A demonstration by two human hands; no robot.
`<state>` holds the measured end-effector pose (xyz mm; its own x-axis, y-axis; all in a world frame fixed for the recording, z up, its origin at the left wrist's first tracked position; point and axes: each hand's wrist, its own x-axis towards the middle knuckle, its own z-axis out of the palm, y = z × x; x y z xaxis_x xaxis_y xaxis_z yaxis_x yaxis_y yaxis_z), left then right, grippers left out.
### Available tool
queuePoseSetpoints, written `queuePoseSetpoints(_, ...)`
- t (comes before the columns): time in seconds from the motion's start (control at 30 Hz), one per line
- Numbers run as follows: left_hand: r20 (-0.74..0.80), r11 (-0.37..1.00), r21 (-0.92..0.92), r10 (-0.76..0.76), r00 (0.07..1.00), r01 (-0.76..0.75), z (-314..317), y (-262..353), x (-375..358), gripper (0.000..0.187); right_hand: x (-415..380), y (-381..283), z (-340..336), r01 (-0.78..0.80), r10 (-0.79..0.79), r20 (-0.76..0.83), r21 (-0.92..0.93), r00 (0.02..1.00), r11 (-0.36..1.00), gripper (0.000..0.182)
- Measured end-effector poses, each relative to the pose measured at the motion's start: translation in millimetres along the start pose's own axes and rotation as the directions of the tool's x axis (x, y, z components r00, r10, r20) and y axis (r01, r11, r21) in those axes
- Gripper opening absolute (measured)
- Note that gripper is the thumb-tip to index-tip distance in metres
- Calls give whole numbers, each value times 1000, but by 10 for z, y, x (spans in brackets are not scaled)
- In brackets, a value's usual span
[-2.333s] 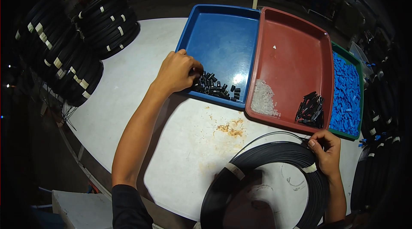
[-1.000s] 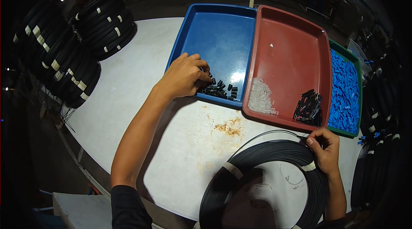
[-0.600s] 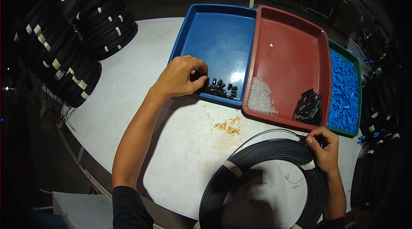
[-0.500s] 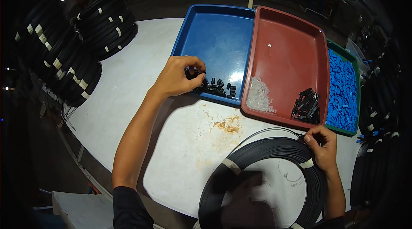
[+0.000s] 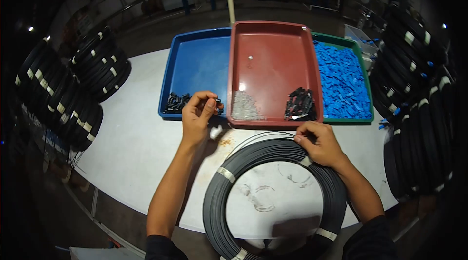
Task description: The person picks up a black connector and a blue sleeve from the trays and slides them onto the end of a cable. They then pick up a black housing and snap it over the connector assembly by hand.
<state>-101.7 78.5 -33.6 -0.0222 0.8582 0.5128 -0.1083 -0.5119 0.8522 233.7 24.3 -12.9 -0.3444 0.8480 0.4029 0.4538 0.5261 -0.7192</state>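
My left hand is raised over the front edge of the blue tray, thumb and fingers closed on a small black cap. Similar small black caps lie in that tray's front corner. My right hand pinches a loose black cable at the far side of a large cable coil. The tip of that cable is hidden by the fingers. Pale tape bands bind the coil, which lies at the table's near edge.
The red tray holds clear pieces and black connectors. Beside it, a green tray is filled with blue pieces. Stacked cable coils stand at left and right of the white table.
My left hand has drawn back from the pile of black caps with one between its fingers. My right hand still pinches the cable. The view has turned rightward.
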Motion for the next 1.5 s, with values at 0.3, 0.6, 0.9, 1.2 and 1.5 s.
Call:
queuePoseSetpoints(0.3,181,993,-113,-16,983,37,759,137,-113,24,-67,10,-26,96,-98,-23,-78,995,992,15)
queuePoseSetpoints(0.6,217,997,-56,-44,975,58,999,222,-207,22,-73,24,-162,46,-45,10,-46,999,998,14)
queuePoseSetpoints(0.9,419,992,114,-94,903,51,1116,292,-120,21,-154,173,-262,-119,223,-188,446,957,887,11)
queuePoseSetpoints(1.2,426,978,207,-86,901,-5,1087,230,-250,23,-247,55,-170,-56,121,-260,244,958,968,9)
queuePoseSetpoints(1.5,424,950,276,15,906,-145,1110,281,-260,18,-242,57,-169,107,-93,-294,32,951,994,7)
